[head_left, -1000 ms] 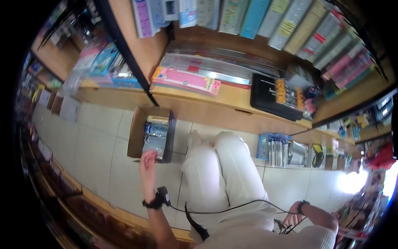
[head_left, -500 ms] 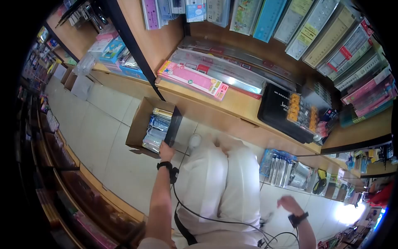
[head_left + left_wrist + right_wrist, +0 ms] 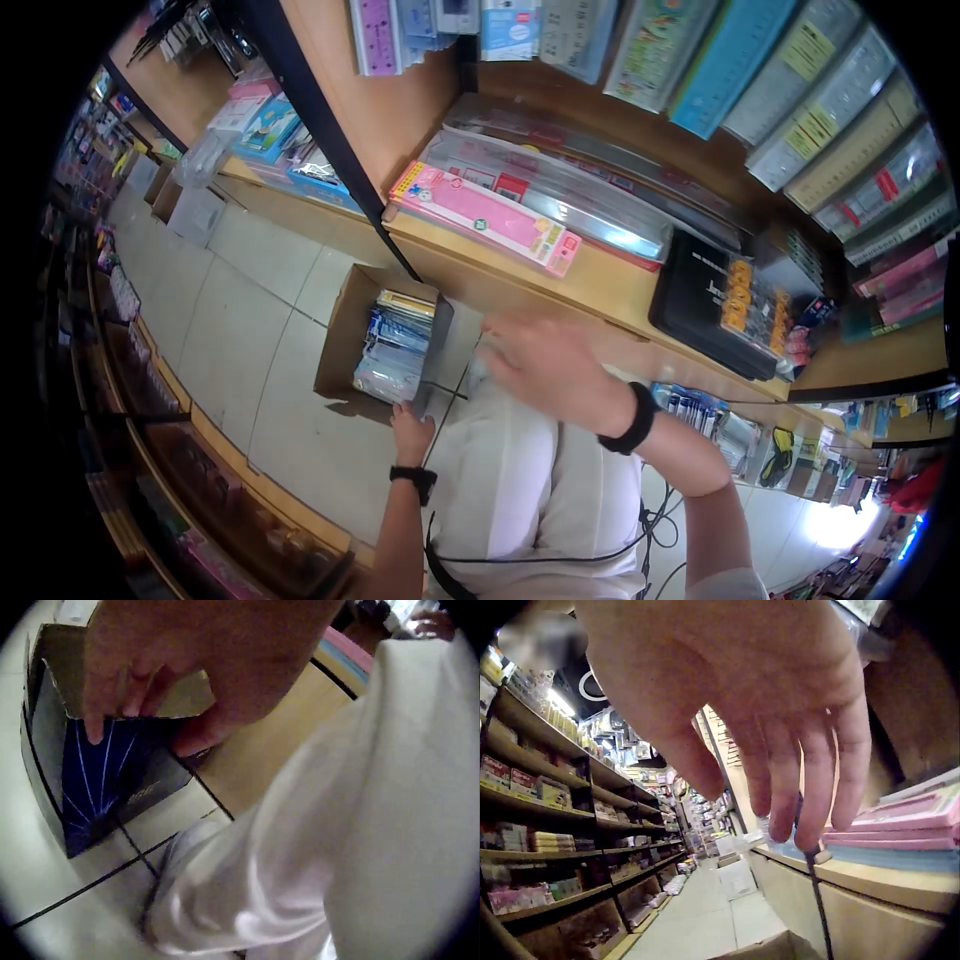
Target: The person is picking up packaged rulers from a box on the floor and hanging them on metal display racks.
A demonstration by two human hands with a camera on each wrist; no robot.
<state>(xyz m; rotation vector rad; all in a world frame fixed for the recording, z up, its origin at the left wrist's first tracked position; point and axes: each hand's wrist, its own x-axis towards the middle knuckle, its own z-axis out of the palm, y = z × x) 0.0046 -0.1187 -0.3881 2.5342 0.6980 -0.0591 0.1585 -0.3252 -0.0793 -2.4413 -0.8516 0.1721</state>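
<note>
An open cardboard box sits on the tiled floor, filled with a row of packets in clear and blue wrapping. My left hand grips its near rim. In the left wrist view, the fingers hang over the edge of the box, above a dark blue side with white lines. My right hand, blurred, hovers above the knees to the right of the box and holds nothing. Its fingers are extended and slightly spread in the right wrist view.
A low wooden shelf holds a pink packaged item, long clear packs and a black case. Rulers hang above. More packaged goods stand on the floor at right. Cables lie by the legs.
The left hand has come to the box's near rim and grips it. My right hand has swung up from the lower right to above the knees, towards the box.
</note>
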